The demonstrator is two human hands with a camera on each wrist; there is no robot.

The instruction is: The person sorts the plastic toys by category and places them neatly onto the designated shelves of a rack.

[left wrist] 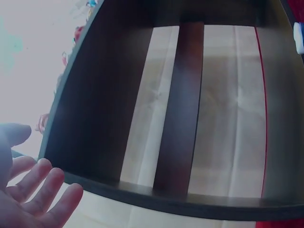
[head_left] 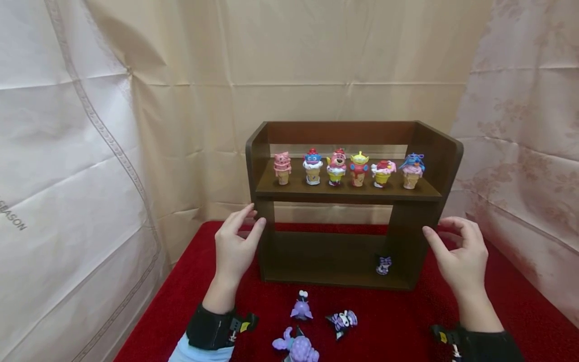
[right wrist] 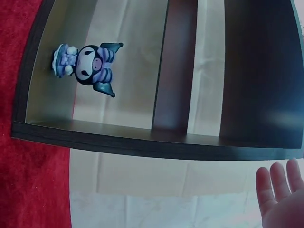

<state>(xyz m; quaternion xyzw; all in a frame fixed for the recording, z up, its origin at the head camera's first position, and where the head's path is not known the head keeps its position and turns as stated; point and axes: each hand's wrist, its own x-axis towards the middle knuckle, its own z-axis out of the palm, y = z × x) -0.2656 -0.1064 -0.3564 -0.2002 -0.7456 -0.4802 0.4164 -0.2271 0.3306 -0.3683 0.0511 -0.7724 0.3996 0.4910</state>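
A dark brown two-tier shelf stands between my two hands. My left hand is beside its left panel, fingers loosely bent and thumb apart, holding nothing. Beyond the right panel, my right hand has a similar loose curve and holds nothing either. In the left wrist view, the left fingertips overlap the shelf's edge; the right fingers appear just outside the panel in the right wrist view. On the lower board, at its right end, a purple-and-black figurine stands upright.
Several ice-cream-cone figurines line the upper board. On the red cloth in front lie a purple figurine with black-and-white top, a purple-black-white figurine and a lilac figurine. Beige curtain hangs behind.
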